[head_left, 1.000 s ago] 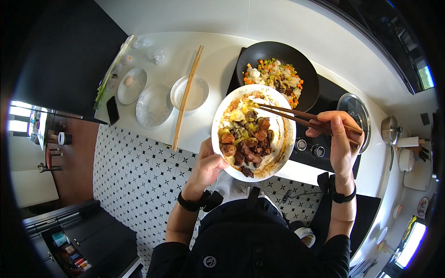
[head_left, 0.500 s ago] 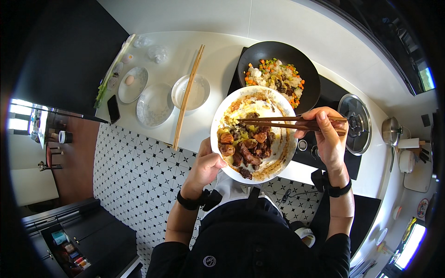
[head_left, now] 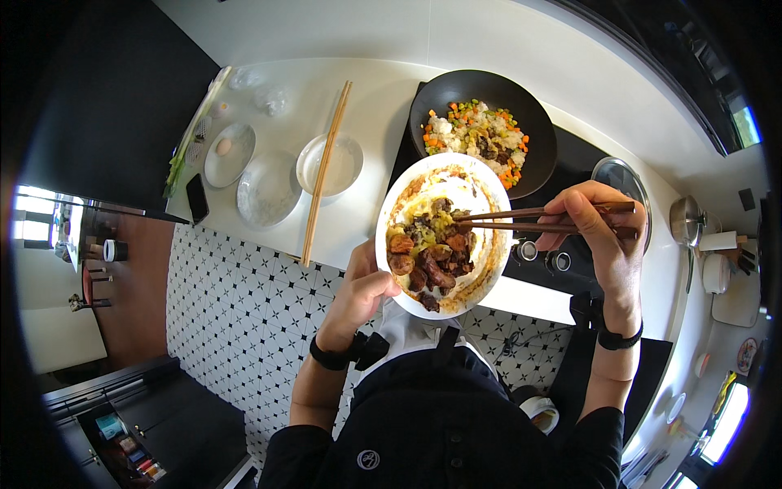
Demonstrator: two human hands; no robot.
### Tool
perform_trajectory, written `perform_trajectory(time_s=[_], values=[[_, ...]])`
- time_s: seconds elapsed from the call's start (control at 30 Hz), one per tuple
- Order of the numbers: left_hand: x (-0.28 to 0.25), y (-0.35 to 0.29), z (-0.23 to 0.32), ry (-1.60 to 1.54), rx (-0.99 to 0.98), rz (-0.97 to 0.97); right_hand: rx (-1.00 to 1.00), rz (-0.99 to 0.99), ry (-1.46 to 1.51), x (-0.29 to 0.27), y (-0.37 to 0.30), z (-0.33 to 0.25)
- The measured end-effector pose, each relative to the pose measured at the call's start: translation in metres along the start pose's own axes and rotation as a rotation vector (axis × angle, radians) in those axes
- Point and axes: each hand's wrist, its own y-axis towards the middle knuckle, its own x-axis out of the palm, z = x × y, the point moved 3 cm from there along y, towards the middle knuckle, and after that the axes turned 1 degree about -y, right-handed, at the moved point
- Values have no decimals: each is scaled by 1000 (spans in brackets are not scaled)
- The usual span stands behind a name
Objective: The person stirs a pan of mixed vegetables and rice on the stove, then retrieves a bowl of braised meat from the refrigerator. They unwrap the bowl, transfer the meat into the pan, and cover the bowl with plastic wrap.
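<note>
Left hand (head_left: 362, 289) grasps the tilted plate (head_left: 481, 281), right hand (head_left: 599, 236) pinches chopsticks (head_left: 521, 220); sauce may spill onto counter (head_left: 383, 106).

left hand (head_left: 358, 285) fingers hidden under the plate (head_left: 481, 175) — wok (head_left: 489, 98) partly covered.

Left hand (head_left: 364, 287): raised from the near edge, forearm bent upward, dark band at the wrist, fingers curled in a closed grip, thumb uppermost. Right hand (head_left: 601, 236): forearm rising from the near right, dark wrist band, fingers (head_left: 575, 210) pinched together and pointing left.
</note>
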Motion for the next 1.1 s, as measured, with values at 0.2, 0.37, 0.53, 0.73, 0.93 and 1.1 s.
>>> perform_trajectory(time_s=[0.2,0.37,0.53,0.73,0.93,1.1], values=[[-4,2,-7,-77,25,26,31,24,179,8,-16,16],[-9,4,-12,-137,33,46,47,71,270,20,-32,40],[-6,7,-12,-176,67,77,0,187,324,33,-47,54],[-1,8,-14,-187,68,88,-82,307,448,33,-46,66],[-1,8,-15,-179,69,92,-39,265,314,17,-40,65],[-2,7,-13,-184,73,85,-28,242,278,22,-36,67]])
